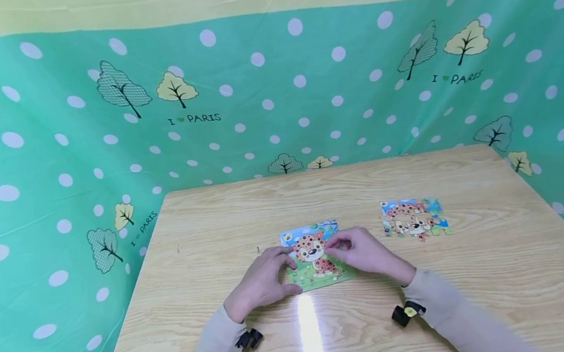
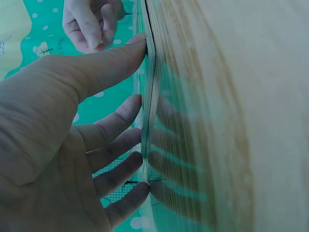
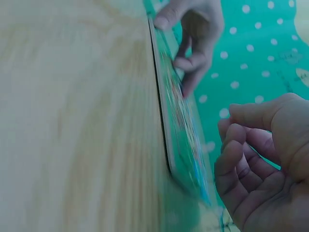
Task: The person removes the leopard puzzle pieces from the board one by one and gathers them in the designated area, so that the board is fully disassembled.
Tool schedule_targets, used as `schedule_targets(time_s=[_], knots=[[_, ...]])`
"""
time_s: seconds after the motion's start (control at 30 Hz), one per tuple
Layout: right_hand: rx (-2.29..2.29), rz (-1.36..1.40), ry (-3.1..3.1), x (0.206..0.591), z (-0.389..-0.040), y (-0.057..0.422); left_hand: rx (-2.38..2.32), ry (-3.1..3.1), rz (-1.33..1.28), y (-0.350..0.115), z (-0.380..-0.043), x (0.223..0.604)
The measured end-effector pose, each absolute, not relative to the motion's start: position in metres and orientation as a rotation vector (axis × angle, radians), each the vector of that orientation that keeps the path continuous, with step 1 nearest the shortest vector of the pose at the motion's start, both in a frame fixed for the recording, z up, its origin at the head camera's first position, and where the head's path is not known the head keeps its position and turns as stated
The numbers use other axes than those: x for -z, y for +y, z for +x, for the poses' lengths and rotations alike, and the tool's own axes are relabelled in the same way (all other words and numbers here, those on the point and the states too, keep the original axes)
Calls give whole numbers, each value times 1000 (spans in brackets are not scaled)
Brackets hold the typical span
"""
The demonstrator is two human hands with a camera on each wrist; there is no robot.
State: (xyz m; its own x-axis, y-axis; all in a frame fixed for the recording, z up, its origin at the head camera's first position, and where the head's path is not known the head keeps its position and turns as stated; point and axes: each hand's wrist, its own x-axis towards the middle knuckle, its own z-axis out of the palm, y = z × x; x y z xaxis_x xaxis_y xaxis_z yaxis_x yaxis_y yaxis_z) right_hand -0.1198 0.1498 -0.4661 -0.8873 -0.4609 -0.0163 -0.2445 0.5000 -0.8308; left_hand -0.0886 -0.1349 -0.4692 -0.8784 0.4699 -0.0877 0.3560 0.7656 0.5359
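A leopard picture puzzle board (image 1: 305, 279) lies flat on the table in front of the person. At its left side is the left hand (image 1: 267, 278), thumb at the near edge and fingers spread toward the far left edge; the left wrist view shows the thumb (image 2: 113, 65) and fingertips against the board's side. The right hand (image 1: 364, 251) hovers over the board's right part, thumb and index finger brought together near the leopard's face. In the right wrist view the curled fingers (image 3: 231, 162) show nothing between them, with the board (image 3: 181, 130) beside them.
Beyond the right hand, a partly joined group of leopard puzzle pieces (image 1: 410, 221) lies on the wooden table (image 1: 204, 218). Polka-dot green cloth (image 1: 247, 88) hangs behind and along both sides. Both wrists wear black camera straps. A bright reflection crosses the tabletop's near side.
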Motion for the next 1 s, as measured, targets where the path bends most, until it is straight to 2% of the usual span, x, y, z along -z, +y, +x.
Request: schedule_targets(time_s=[0.33,1.0], knots=[[1276,-758,2408,476,-116,113,-766,2754,649,-134,-88,470],[1162,-714,2418,474,-115,104,-791,2744,663,-133,-90,470]])
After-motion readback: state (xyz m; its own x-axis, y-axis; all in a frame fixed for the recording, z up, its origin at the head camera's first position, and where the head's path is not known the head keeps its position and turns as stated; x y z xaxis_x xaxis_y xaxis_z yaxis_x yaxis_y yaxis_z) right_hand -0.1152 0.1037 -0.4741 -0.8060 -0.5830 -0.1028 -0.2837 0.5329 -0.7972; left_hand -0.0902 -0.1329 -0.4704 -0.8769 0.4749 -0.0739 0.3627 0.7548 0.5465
